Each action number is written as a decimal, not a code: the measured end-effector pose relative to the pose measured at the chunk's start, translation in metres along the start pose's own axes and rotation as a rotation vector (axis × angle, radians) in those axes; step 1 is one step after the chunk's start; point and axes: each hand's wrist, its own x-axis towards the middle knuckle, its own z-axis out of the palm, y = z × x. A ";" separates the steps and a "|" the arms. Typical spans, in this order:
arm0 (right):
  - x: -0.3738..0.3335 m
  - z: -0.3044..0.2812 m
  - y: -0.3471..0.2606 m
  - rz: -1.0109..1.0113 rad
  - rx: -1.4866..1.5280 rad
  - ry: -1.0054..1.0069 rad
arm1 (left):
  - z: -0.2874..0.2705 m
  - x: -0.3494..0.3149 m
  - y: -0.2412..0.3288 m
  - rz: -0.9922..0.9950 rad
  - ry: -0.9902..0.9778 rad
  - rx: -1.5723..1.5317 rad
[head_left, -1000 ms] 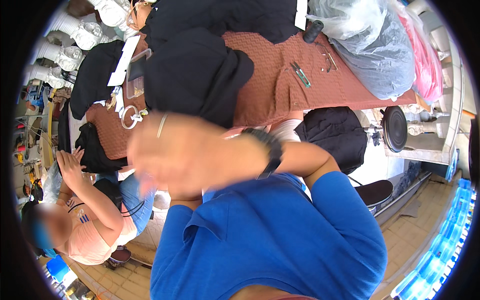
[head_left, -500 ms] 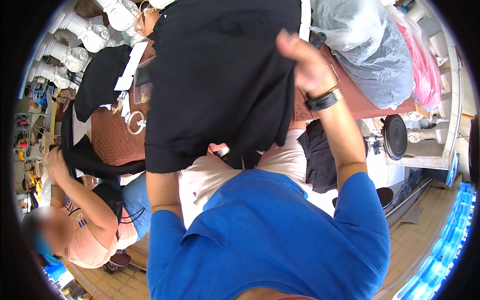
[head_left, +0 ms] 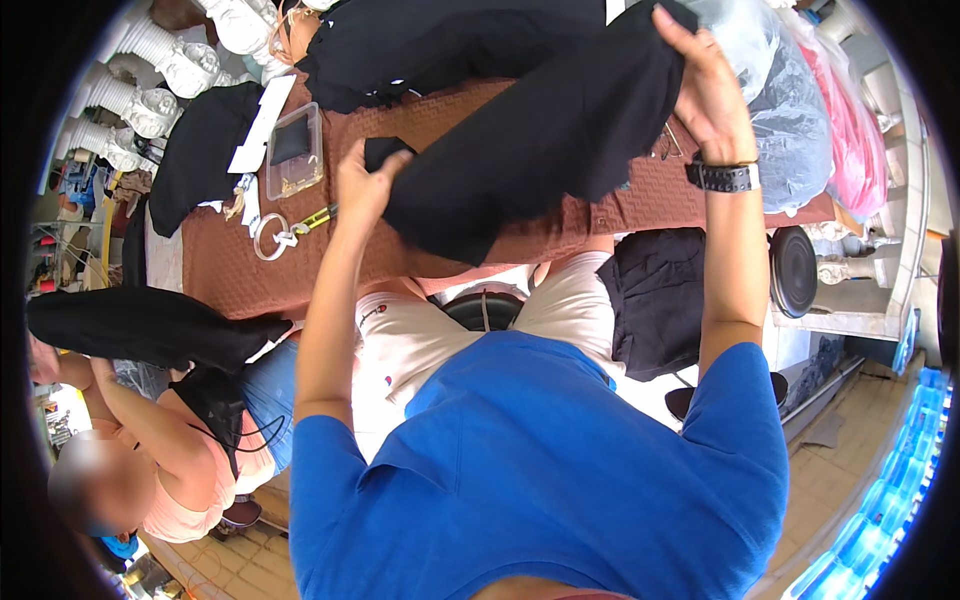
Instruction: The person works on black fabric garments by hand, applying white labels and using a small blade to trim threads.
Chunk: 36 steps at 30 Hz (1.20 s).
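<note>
A black garment [head_left: 540, 140] stretches at a slant between my two hands above the brown-covered table [head_left: 240, 270]. My left hand [head_left: 365, 188] pinches its lower left end, with a bit of cloth poking up past the thumb. At the upper right end, my right hand [head_left: 715, 105] holds the cloth edge, thumb raised and fingers partly behind the fabric. Beyond it lies another heap of black cloth [head_left: 430, 45]. Beside my left hand are a clear plastic box [head_left: 315, 165] with a dark piece inside, a yellow-handled tool [head_left: 318, 217] and a white ring [head_left: 270, 237].
Bulging clear plastic bags [head_left: 790, 130] and a pink bag [head_left: 845, 130] stand at the right. Folded black cloth [head_left: 655, 300] lies by my right thigh. To the left, a seated co-worker [head_left: 190, 460] handles black cloth [head_left: 150, 325]. White ornate posts [head_left: 150, 105] line the far left.
The garment, hanging wide over my left hand before, is now stretched slantwise, baring the table and box. My right hand has moved right onto its edge. The co-worker's cloth has been raised leftward.
</note>
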 end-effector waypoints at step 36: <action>-0.191 -0.067 -0.122 -0.362 -1.281 0.655 | -0.150 -0.082 0.128 0.552 -0.115 0.208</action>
